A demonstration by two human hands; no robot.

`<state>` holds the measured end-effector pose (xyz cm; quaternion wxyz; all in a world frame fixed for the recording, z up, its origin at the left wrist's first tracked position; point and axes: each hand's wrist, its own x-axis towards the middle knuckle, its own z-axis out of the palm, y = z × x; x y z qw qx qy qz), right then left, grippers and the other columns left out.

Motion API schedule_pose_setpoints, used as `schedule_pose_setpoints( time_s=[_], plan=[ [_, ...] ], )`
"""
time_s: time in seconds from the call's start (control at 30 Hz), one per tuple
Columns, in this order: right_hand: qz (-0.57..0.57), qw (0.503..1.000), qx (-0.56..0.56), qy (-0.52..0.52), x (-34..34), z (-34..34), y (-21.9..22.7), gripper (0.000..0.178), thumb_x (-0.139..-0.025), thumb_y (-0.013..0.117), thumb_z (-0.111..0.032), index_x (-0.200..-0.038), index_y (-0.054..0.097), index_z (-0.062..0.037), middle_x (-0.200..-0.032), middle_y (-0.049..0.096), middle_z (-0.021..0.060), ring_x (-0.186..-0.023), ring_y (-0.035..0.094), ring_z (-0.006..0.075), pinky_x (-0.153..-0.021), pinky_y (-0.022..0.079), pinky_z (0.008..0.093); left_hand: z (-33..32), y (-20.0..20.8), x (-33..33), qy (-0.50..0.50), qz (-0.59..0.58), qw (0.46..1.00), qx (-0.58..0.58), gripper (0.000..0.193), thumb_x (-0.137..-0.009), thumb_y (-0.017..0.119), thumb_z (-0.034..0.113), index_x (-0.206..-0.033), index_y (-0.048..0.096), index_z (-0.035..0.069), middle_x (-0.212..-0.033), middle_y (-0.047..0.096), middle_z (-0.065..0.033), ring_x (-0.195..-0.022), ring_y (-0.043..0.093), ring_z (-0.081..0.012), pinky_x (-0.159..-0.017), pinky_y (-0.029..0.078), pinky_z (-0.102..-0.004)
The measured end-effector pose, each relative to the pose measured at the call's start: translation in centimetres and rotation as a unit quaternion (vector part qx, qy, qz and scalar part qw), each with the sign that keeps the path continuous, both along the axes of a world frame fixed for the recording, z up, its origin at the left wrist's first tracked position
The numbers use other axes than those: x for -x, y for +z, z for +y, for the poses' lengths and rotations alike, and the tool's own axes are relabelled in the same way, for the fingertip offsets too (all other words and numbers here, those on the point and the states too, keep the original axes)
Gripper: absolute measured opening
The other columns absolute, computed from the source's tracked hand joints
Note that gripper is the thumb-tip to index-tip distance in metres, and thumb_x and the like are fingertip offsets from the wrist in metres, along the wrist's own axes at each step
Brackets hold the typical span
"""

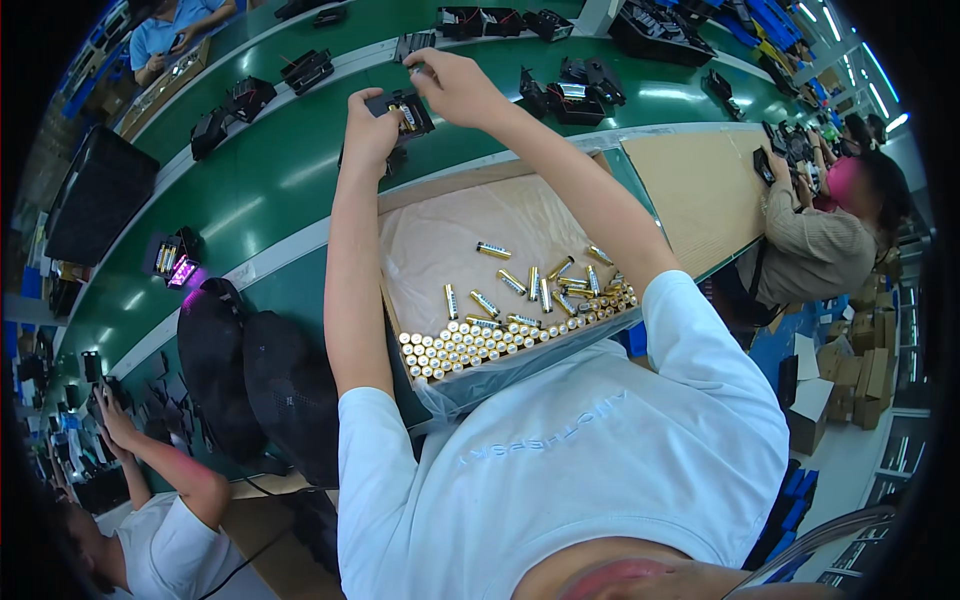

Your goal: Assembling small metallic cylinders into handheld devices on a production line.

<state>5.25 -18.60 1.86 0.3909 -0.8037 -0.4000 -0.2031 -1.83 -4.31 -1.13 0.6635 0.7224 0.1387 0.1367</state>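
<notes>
My left hand (371, 132) grips a black battery-powered device (412, 113) above the green bench. Its battery bay faces up, with gold and black batteries inside. Just right of it hovers my right hand (458, 90), fingers bent together over the device's far side; whatever they pinch is too small to make out. A dark ribbed piece (415, 44) shows just beyond those fingertips. Beneath both forearms lies a plastic-lined cardboard box (430, 240). Upright batteries (465, 347) stand packed along its near side, and several loose batteries (513, 281) lie on the liner.
More black devices (575, 92) sit along the green conveyor (290, 165). One device at left glows purple (183, 271). Black bags (290, 390) lie left of the box, a cardboard sheet (690, 195) to its right. Co-workers sit at right (820, 230), lower left (170, 530) and far left (170, 40).
</notes>
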Motion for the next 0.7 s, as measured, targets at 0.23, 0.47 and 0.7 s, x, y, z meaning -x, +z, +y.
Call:
schedule_pose_setpoints(
  time_s=[0.23,0.47,0.7],
  plan=[
    [0.152,0.972,0.178,0.007,1.6,-1.8,3.4,0.02,-0.082,0.067,-0.007,-0.102,0.071,-0.0031,-0.08,0.07,0.0075,-0.065,0.065,0.0165,-0.062,0.052,0.0277,0.4,-0.1,0.0,0.014,-0.004,1.0,0.021,0.045,-0.082,0.06,0.005,-0.124,0.047,0.001,-0.11,0.057,-0.0201,-0.086,0.062,-0.0249,-0.071,0.054,-0.0319],
    [-0.023,0.975,0.218,0.026,0.1,0.2,2.4,0.023,-0.078,0.069,-0.004,-0.101,0.071,-0.0025,-0.088,0.072,0.0063,-0.066,0.065,0.018,-0.065,0.054,0.0311,0.2,0.2,-0.1,-0.013,-0.006,1.0,-0.017,0.043,-0.082,0.061,0.006,-0.123,0.049,0.001,-0.108,0.058,-0.0196,-0.085,0.062,-0.0242,-0.071,0.054,-0.0321],
    [-0.265,0.951,0.16,-0.028,3.9,1.3,-4.0,0.043,-0.082,0.061,-0.007,-0.125,0.058,-0.0075,-0.108,0.069,0.0115,-0.097,0.063,0.0296,-0.08,0.053,0.0366,0.8,-0.6,0.1,0.04,-0.027,0.998,-0.034,0.042,-0.08,0.063,0.006,-0.12,0.05,0.001,-0.103,0.061,-0.0185,-0.084,0.063,-0.0248,-0.072,0.054,-0.0313]
  ],
)
